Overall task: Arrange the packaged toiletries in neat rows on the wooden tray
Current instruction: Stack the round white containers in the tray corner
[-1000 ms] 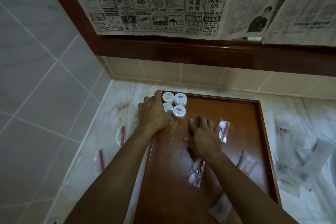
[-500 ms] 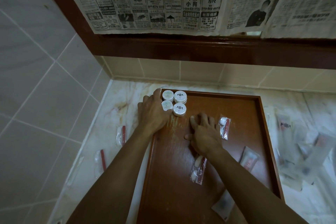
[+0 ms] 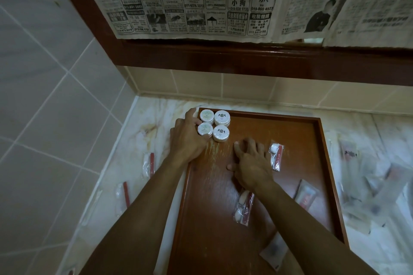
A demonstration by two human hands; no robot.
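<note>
A wooden tray (image 3: 301, 140) lies on the marble counter. Several round white tins (image 3: 221, 133) stand two by two in its far left corner. My left hand (image 3: 187, 140) reaches over the tray's left rim, with its fingers pressed against the two left tins (image 3: 205, 129). My right hand (image 3: 250, 163) rests palm down on the tray floor, fingers spread and holding nothing. Clear sachets lie loose on the tray: one (image 3: 276, 155) right of my right hand, one (image 3: 243, 207) under my right wrist, one (image 3: 307, 194) by the right rim and one (image 3: 272, 252) near the front.
Two more sachets with red sticks (image 3: 149, 164) (image 3: 123, 196) lie on the counter left of the tray. A blurred heap of packets (image 3: 368, 185) covers the counter on the right. Tiled walls close the left and back, under a dark wooden frame (image 3: 245, 58) hung with newspaper.
Both hands stay where they were, the left on the tins and the right flat on the tray. Only the head view has shifted a little.
</note>
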